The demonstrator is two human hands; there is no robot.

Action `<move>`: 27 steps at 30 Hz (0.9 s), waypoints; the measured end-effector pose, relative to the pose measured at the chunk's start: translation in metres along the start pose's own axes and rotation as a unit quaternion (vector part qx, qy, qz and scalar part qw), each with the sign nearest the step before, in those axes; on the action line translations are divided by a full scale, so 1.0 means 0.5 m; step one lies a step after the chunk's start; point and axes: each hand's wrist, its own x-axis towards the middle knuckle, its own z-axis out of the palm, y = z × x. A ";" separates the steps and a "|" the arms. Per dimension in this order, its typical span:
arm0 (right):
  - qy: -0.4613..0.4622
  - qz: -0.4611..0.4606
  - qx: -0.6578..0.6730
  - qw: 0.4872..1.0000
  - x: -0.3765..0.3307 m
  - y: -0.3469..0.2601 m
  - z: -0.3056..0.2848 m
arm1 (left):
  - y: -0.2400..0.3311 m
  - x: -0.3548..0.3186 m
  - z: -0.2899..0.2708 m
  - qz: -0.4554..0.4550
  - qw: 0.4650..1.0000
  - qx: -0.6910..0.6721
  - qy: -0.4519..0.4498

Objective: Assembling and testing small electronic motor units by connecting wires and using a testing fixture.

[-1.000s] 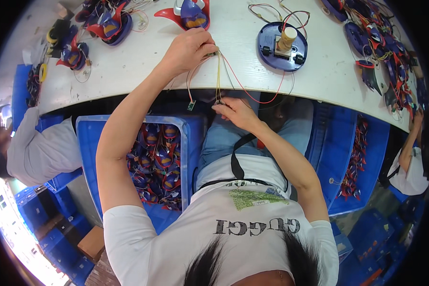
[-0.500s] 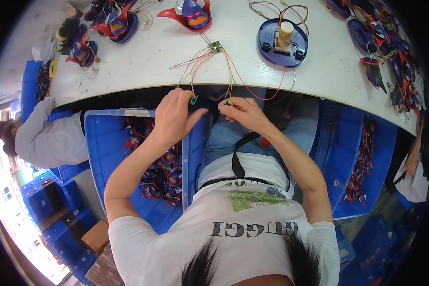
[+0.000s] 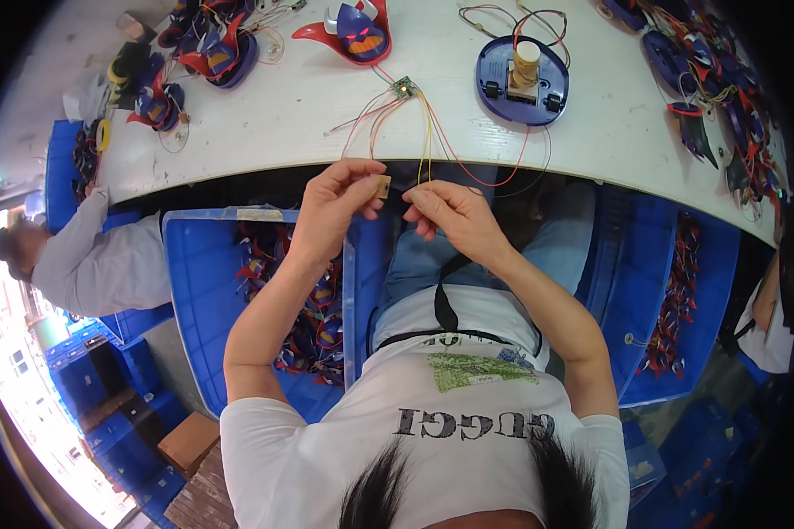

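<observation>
My left hand [image 3: 333, 204] pinches a small tan circuit board [image 3: 384, 187] between thumb and fingers, just off the table's front edge. Beside it, my right hand [image 3: 457, 216] is closed at the fingertips on yellow wires [image 3: 429, 145]; whatever sits at their end is hidden by the fingers. Both sets of wires run up to a small green circuit board [image 3: 403, 87] lying on the white table. Behind that lies a purple and red toy head [image 3: 362, 35] with horns. To its right is a purple oval toy base [image 3: 523, 101] with a tan cylinder standing on it.
Heaps of wired toy parts lie on the table [image 3: 282, 115] at the left [image 3: 220, 53] and right [image 3: 701, 70]. Blue bins of toy heads stand beside my lap, left [image 3: 207, 291] and right [image 3: 653, 291]. A person in a grey sleeve [image 3: 101, 264] sits at far left, another at far right.
My left hand has turned inward, and its small board shows a tan face instead of green. The fingertips of both hands have come closer together.
</observation>
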 end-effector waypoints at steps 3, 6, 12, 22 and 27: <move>0.006 0.013 -0.019 1.000 -0.007 -0.015 0.007 | -0.001 0.001 0.008 -0.017 1.000 0.007 0.006; 0.012 0.005 -0.046 0.999 -0.008 -0.029 0.011 | -0.001 0.003 0.015 -0.019 1.000 0.016 0.000; 0.057 -0.081 -0.139 0.985 -0.001 -0.030 0.025 | -0.001 0.008 0.024 0.003 1.000 -0.004 -0.009; 0.079 -0.116 -0.189 0.972 0.003 -0.023 0.022 | -0.017 0.014 0.028 0.015 0.998 -0.058 -0.017; 0.099 -0.155 -0.203 0.962 0.008 -0.024 0.024 | -0.020 0.020 0.032 0.018 0.998 -0.057 -0.018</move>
